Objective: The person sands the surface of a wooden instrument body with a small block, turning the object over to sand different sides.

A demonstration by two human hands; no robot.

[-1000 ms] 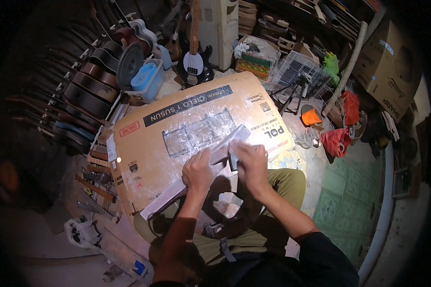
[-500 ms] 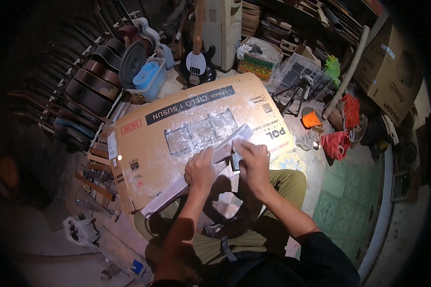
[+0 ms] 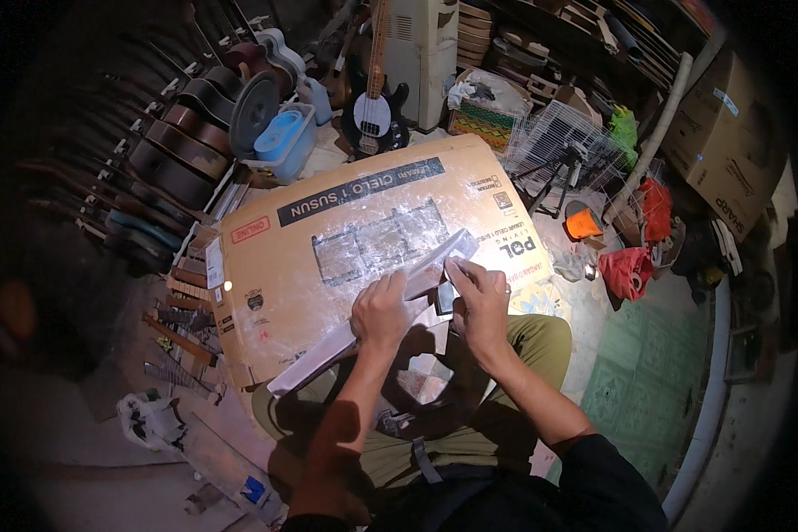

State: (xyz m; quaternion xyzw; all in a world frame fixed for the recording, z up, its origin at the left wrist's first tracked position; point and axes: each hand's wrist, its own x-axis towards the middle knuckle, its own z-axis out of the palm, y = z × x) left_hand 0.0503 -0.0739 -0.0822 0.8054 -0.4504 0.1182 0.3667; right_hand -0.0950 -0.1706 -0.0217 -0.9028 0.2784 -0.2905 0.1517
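Note:
A long, narrow pale piece (image 3: pixel 315 359), dusty and straight-edged, slants across my lap from lower left to upper right. My left hand (image 3: pixel 381 312) is wrapped round its middle. At its upper end my right hand (image 3: pixel 481 306) pinches something small and whitish against the side; the fingers hide most of it. Just below those fingers a small dark block (image 3: pixel 446 298) shows, partly covered. Between my legs lies a pale, faceted lump (image 3: pixel 424 379), which I cannot make out. Beneath the upper end, a big flat cardboard sheet (image 3: pixel 284 284) carries white dust.
Guitar bodies (image 3: pixel 173 160) hang in a row at left. A dark bass guitar (image 3: pixel 372 120) stands behind the cardboard, near a clear tub (image 3: pixel 293 146). To the right are a wire cage (image 3: pixel 559 133), an orange container (image 3: pixel 581 220) and red cloth (image 3: pixel 628 270). Wood offcuts (image 3: pixel 186 332) lie left.
The whole view has shifted slightly. Both hands keep their grip on or at the long piece, and the right fingers have moved only a little along its upper end.

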